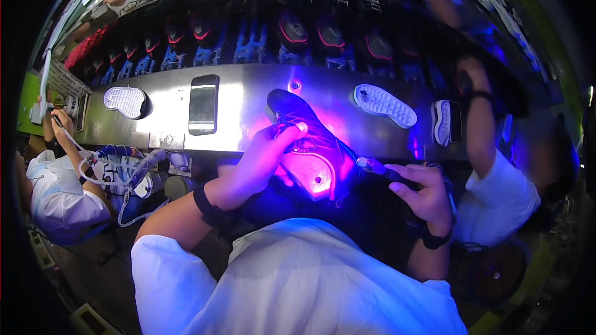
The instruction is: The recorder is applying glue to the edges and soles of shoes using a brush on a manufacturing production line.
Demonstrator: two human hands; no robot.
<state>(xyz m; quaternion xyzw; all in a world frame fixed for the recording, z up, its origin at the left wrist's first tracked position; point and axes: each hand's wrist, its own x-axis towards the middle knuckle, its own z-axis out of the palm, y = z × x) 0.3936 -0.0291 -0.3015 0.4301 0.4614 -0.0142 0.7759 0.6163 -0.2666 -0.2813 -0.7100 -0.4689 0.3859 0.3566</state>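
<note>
Head view, looking down over a white-sleeved chest at a metal bench (248, 118). A dark shoe (310, 142) is held up just in front of the bench edge, between the two hands, its toe pointing up and away toward the bench and its opening and inner side turned to the person. It glows pink and violet under the light of a small torch (379, 169).

The left hand (264, 161) grips the shoe from its left side: the fingers (297, 129) are curled over the laced upper, the thumb tip lying on the laces, the palm against the shoe's flank. The grasp is closed on the shoe. A dark band circles the left wrist.

The right hand (422, 192) lies just right of the shoe's heel, not touching it as far as can be seen. Its fingers are clenched round the torch, whose lit tip points left and sits right at the heel side of the shoe. A dark band circles this wrist too.

On the bench lie a white sole (125, 100) at far left, a dark rectangular panel (203, 104), a second white sole (385, 105) and a shoe on its side (442, 122). A row of dark shoes (298, 34) runs behind. Other persons work at left (59, 186) and right (496, 174).
</note>
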